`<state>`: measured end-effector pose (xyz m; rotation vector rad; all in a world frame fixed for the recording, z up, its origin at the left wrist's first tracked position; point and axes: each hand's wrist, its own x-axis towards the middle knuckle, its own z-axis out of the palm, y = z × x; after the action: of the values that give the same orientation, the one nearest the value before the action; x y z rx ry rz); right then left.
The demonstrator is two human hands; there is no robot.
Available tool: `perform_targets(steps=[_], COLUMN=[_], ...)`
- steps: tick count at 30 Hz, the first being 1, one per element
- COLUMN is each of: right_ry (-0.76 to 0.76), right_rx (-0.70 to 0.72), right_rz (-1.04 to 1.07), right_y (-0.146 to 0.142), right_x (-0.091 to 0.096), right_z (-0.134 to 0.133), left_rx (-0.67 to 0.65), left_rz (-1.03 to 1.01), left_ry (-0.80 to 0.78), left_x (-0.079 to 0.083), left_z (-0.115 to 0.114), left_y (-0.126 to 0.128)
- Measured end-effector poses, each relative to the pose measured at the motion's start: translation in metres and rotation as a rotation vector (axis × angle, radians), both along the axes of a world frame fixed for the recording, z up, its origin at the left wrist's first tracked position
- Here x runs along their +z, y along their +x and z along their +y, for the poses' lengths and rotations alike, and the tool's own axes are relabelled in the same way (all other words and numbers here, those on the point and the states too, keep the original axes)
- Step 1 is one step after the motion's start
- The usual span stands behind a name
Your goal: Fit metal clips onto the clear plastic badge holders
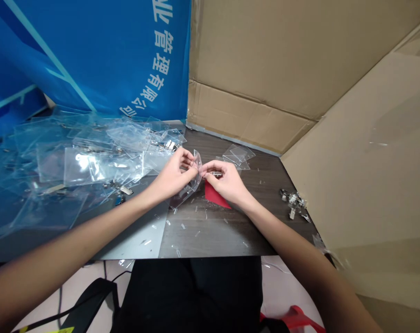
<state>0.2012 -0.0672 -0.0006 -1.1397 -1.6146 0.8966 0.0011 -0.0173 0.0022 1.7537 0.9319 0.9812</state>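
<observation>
My left hand (173, 175) is closed on a clear plastic badge sleeve (191, 187), holding it up above the dark table (210, 231). My right hand (224, 181) pinches the sleeve's top edge, fingertips meeting those of the left hand; a small metal clip seems to sit between its fingers. A red card (214, 195) lies on the table just under the right hand, partly hidden by it.
A big heap of clear sleeves (92, 162) covers the left of the table. A few sleeves (238, 156) lie behind my hands. Several metal clips (295, 203) sit at the right edge. Cardboard walls (369, 162) and a blue banner (92, 60) close in the back and right.
</observation>
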Motion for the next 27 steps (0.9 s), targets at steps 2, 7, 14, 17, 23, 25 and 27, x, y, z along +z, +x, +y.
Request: perform_targets(steps=[2,7,14,17,23,25,27], right_ry=[-0.003,-0.018,-0.002,-0.016,0.008,0.003,-0.021], right_rx=[0.003,-0.008,-0.018,-0.031,-0.061,-0.071,-0.084], right_rz=[-0.005,-0.01,0.028,0.053,0.079,0.081,0.093], right_y=[-0.0007,-0.0008,0.0002,0.0,0.0003,0.0005,0.0006], right_x=[-0.0001,-0.0008,-0.0002,-0.0007,-0.0023,-0.0032,-0.0042], right_z=[-0.0002,-0.0002,-0.0007,-0.0005,0.0004,0.0006,0.0007], left_rx=[0.001,-0.001,0.006,0.0,0.014,0.019,0.016], left_rz=[0.008,0.011,-0.013,-0.023,-0.001,-0.005,-0.011], left_ry=[-0.001,0.011,0.022,0.019,0.019,0.021,0.023], left_x=[-0.0004,0.0007,0.0004,-0.001,0.001,0.0014,0.0006], left_z=[0.0,-0.0015,-0.0021,-0.0018,-0.0025,-0.0027,-0.0026], left_y=[-0.0001,0.0003,0.0013,0.0012,0.0012,0.0015,0.0019])
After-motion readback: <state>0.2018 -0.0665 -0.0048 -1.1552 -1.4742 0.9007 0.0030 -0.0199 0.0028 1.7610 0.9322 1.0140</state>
